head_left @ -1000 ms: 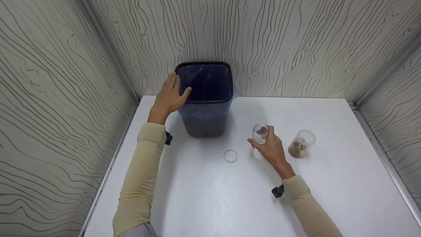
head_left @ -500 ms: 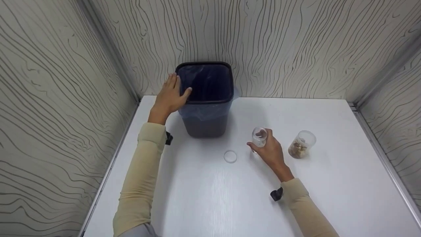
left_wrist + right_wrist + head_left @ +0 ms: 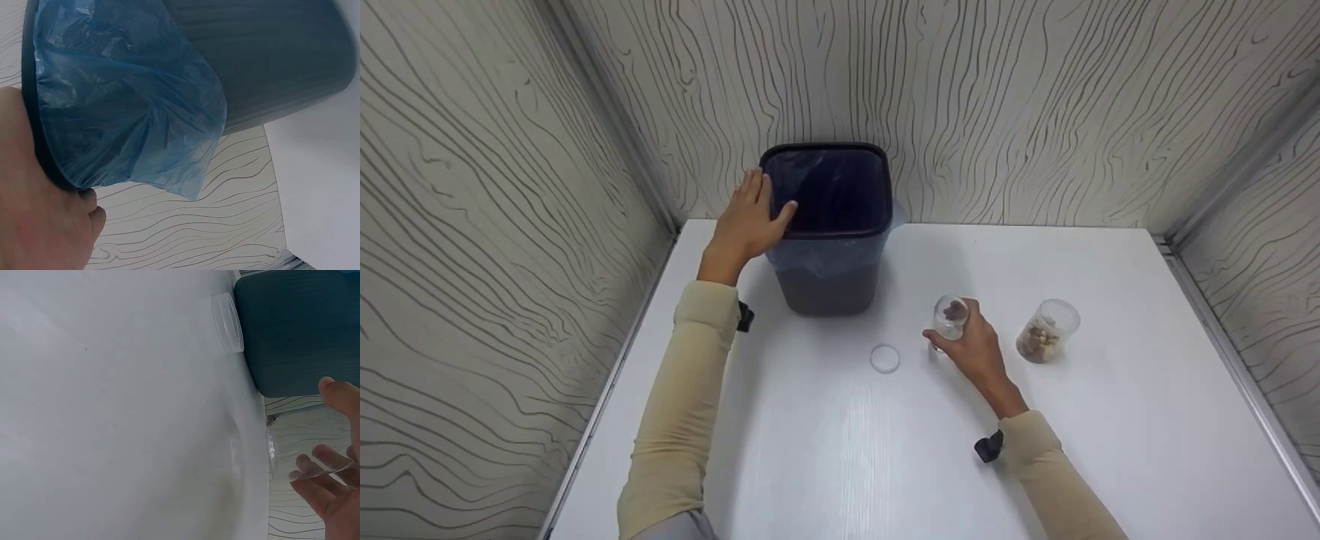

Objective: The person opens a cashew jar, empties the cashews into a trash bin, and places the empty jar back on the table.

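My left hand [image 3: 746, 225] grips the rim of a dark trash bin [image 3: 826, 289], thumb over the inside edge; in the left wrist view, curled fingers [image 3: 93, 211] show below the rim. A blue bag [image 3: 129, 101] lines the bin and hangs over its side. My right hand [image 3: 976, 345] holds a clear jar [image 3: 949, 328], its uncovered mouth facing up. Brown shows through the jar's mouth; whether that is fingers or contents, I cannot tell. Just left of it a round clear lid [image 3: 885, 358] lies on the white table. Whether the jar's base touches the table is unclear.
Right of my right hand stands another clear jar [image 3: 1057, 313], partly filled with brown and pale nut-like pieces. Wood-patterned walls [image 3: 1005, 112] close off the back and both sides of the table [image 3: 825, 450].
My right hand has brought the jar slightly toward me and a little left. The left hand stays on the bin's rim, and the lid and other jar stay in place.
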Action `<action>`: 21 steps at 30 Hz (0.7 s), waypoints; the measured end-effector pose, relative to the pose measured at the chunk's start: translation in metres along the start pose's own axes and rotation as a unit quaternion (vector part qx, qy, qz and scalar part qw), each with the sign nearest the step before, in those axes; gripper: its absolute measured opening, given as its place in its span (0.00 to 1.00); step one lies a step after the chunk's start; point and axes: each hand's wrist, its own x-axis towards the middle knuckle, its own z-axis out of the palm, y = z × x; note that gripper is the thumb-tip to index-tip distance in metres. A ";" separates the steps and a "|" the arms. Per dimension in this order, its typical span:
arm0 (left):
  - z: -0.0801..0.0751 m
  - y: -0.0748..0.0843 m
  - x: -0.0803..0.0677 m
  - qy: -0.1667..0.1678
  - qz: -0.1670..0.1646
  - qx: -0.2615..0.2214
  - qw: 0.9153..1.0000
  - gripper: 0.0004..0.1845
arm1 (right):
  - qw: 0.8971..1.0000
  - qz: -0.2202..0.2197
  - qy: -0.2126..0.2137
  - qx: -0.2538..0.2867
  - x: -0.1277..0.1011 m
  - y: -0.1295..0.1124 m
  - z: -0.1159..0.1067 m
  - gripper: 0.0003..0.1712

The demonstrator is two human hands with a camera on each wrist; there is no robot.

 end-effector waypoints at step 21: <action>0.001 0.000 0.000 0.008 0.001 -0.002 1.000 0.47 | 1.000 0.019 -0.016 0.008 -0.003 0.008 0.009 0.49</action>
